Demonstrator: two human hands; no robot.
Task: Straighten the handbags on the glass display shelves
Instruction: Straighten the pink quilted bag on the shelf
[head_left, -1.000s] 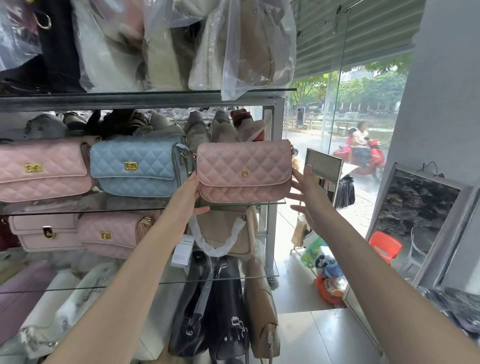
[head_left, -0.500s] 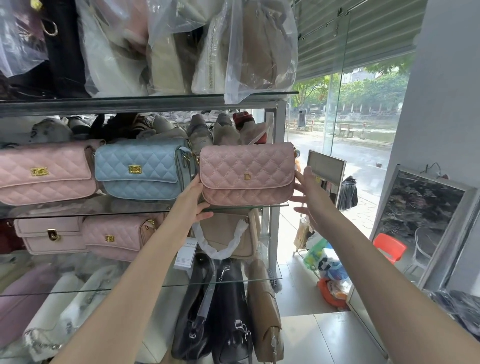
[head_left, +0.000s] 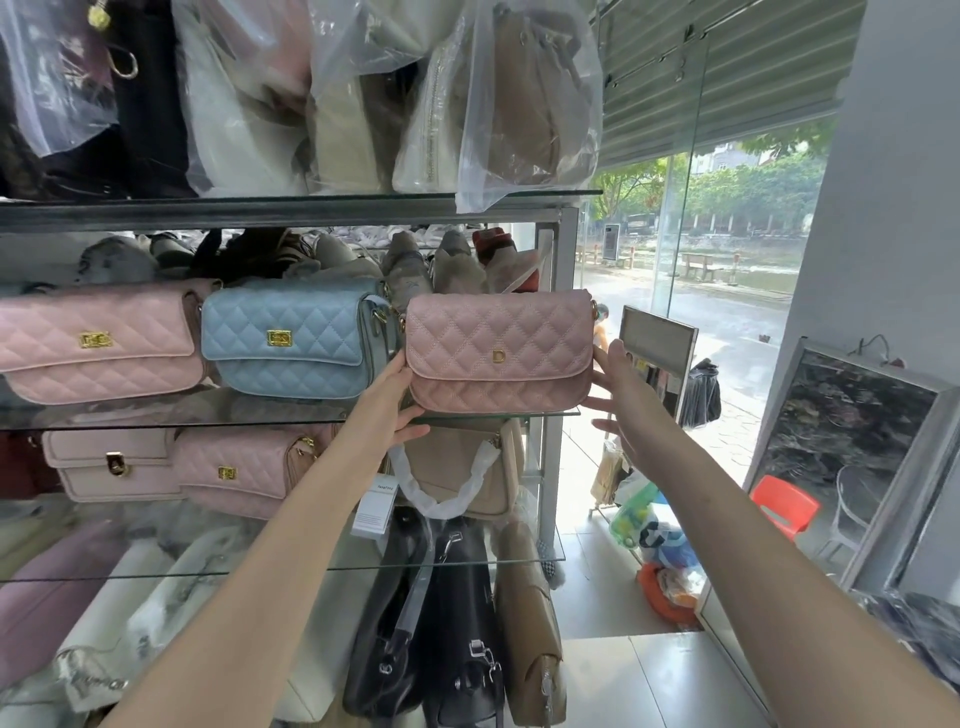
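while both hands bracket it, the pink quilted handbag (head_left: 498, 358) stands upright on the glass shelf (head_left: 208, 420), directly between them. the left hand (head_left: 387, 402) lays fairly straight fingers against the bag's end, thumb spread under its lower corner. the right hand (head_left: 623, 410) is spread wide, fingertips touching the opposite end. just beyond the left hand sits a blue quilted bag (head_left: 291, 338).
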